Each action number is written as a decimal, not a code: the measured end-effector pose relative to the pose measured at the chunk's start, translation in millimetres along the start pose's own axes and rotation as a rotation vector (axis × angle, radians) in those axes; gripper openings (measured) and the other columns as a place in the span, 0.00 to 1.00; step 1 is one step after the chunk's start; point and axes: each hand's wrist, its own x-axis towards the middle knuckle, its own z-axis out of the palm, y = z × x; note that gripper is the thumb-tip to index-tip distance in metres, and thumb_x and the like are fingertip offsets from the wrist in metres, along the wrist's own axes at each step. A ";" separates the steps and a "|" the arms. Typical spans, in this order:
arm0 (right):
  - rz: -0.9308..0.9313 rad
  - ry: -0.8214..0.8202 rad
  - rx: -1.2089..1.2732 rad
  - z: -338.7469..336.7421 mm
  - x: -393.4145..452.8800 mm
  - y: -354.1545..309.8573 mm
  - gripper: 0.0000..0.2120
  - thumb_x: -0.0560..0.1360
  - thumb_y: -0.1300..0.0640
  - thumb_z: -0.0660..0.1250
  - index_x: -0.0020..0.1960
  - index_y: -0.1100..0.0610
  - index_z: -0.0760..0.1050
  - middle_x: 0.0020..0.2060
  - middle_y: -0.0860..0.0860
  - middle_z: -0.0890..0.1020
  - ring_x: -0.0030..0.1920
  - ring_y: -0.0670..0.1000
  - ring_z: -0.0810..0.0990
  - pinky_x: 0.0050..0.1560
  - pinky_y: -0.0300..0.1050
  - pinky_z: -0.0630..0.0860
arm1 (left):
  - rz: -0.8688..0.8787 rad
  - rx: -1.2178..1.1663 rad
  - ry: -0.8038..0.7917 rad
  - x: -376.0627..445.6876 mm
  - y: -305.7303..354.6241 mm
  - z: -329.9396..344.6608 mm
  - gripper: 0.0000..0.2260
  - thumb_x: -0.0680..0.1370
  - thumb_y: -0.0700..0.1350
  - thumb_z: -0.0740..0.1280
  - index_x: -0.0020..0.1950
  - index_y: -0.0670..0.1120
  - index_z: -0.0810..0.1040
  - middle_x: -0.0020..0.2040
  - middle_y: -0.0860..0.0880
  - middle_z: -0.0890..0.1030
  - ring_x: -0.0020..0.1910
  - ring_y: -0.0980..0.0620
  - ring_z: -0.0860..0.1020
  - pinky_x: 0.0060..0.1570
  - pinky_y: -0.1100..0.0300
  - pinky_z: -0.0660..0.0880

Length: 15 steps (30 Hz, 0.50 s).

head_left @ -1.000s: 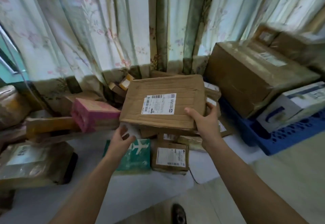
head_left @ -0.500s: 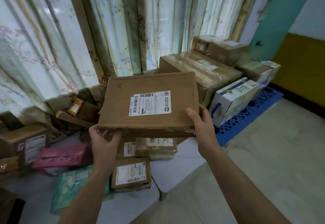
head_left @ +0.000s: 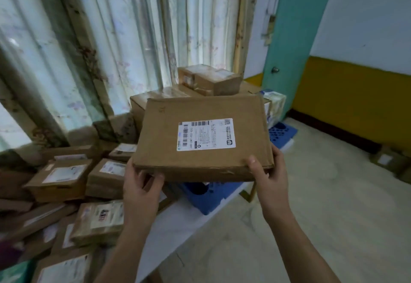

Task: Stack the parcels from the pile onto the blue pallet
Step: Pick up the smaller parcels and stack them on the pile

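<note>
Both hands hold a flat cardboard parcel [head_left: 203, 136] in the air, label up: the left hand [head_left: 142, 190] grips its near-left corner, the right hand [head_left: 268, 177] its near-right corner, fingers curled round the edges. Beneath it, apparently, lies the blue pallet [head_left: 209, 197], boxes [head_left: 209, 78] stacked behind; the pile [head_left: 66, 189] sits left.

Pale flowered curtains [head_left: 124, 38] hang in long folds across the back, their lower border darker and patterned. To the right stands a teal door [head_left: 295, 38] with a small round knob [head_left: 275, 69]. Beyond it the wall [head_left: 367, 16] is white above and mustard yellow below, edged by a dark skirting strip. The floor [head_left: 322, 205] is pale and mottled.
</note>
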 end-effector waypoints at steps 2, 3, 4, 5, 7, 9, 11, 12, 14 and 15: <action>-0.009 -0.005 -0.024 -28.0 17.4 0.5 0.43 0.67 0.37 0.76 0.77 0.44 0.64 0.68 0.41 0.76 0.62 0.37 0.78 0.55 0.32 0.78 | -0.040 -0.019 -0.037 2.7 1.1 35.9 0.28 0.79 0.34 0.69 0.76 0.55 0.68 0.70 0.57 0.76 0.70 0.57 0.74 0.69 0.43 0.73; -0.019 -0.003 -0.035 -40.6 27.2 0.7 0.45 0.67 0.37 0.78 0.78 0.45 0.64 0.68 0.41 0.77 0.63 0.38 0.78 0.56 0.33 0.78 | -0.038 -0.022 -0.063 6.5 0.4 51.8 0.28 0.79 0.33 0.68 0.76 0.53 0.68 0.70 0.56 0.76 0.70 0.57 0.74 0.70 0.44 0.73; -0.024 0.004 -0.042 -51.6 38.3 1.4 0.45 0.67 0.39 0.80 0.78 0.47 0.64 0.67 0.42 0.78 0.63 0.39 0.79 0.56 0.32 0.78 | -0.026 -0.023 -0.091 11.6 0.0 67.2 0.28 0.79 0.33 0.68 0.76 0.52 0.67 0.70 0.56 0.76 0.70 0.57 0.74 0.70 0.45 0.73; -0.027 0.012 -0.045 -61.3 50.0 2.5 0.44 0.68 0.42 0.81 0.78 0.48 0.65 0.65 0.42 0.79 0.62 0.39 0.79 0.56 0.32 0.78 | -0.009 -0.018 -0.115 18.5 -0.4 82.5 0.28 0.80 0.33 0.68 0.76 0.52 0.67 0.70 0.56 0.76 0.70 0.57 0.74 0.69 0.46 0.73; -0.031 0.043 -0.045 -75.6 75.0 7.6 0.43 0.68 0.42 0.81 0.77 0.49 0.66 0.63 0.42 0.80 0.61 0.38 0.80 0.56 0.31 0.78 | 0.016 -0.010 -0.165 35.3 0.7 112.3 0.27 0.80 0.34 0.68 0.75 0.54 0.68 0.70 0.57 0.76 0.70 0.57 0.74 0.68 0.51 0.75; -0.036 0.080 -0.041 -84.0 101.3 15.4 0.42 0.68 0.43 0.81 0.76 0.49 0.66 0.62 0.40 0.79 0.59 0.35 0.79 0.56 0.31 0.78 | 0.021 -0.014 -0.209 57.0 -2.2 139.3 0.26 0.80 0.33 0.68 0.71 0.57 0.70 0.67 0.58 0.78 0.68 0.59 0.76 0.65 0.58 0.76; -0.040 0.100 -0.031 -87.9 129.6 25.4 0.41 0.68 0.45 0.78 0.77 0.49 0.65 0.62 0.38 0.78 0.57 0.32 0.78 0.53 0.28 0.77 | 0.017 -0.015 -0.234 81.9 -6.7 163.6 0.23 0.80 0.33 0.68 0.69 0.55 0.71 0.65 0.56 0.79 0.66 0.58 0.77 0.63 0.60 0.78; -0.045 0.108 -0.034 -89.9 145.1 31.6 0.41 0.68 0.45 0.76 0.77 0.49 0.65 0.62 0.38 0.77 0.57 0.31 0.78 0.52 0.26 0.76 | 0.023 -0.019 -0.242 95.6 -9.6 175.5 0.21 0.80 0.33 0.67 0.68 0.51 0.71 0.64 0.53 0.79 0.64 0.58 0.78 0.61 0.60 0.79; -0.054 0.134 -0.041 -94.5 178.8 41.5 0.40 0.68 0.45 0.76 0.77 0.50 0.65 0.63 0.39 0.77 0.57 0.32 0.77 0.51 0.25 0.75 | 0.036 -0.030 -0.255 122.9 -12.9 201.2 0.16 0.80 0.31 0.66 0.66 0.45 0.72 0.61 0.49 0.80 0.58 0.60 0.80 0.54 0.65 0.79; -0.060 0.147 -0.048 -97.4 196.8 44.2 0.39 0.69 0.46 0.76 0.77 0.50 0.65 0.63 0.40 0.77 0.57 0.32 0.77 0.51 0.25 0.75 | 0.045 -0.033 -0.263 136.6 -13.7 215.7 0.14 0.81 0.30 0.64 0.64 0.41 0.71 0.58 0.48 0.80 0.54 0.62 0.81 0.50 0.68 0.78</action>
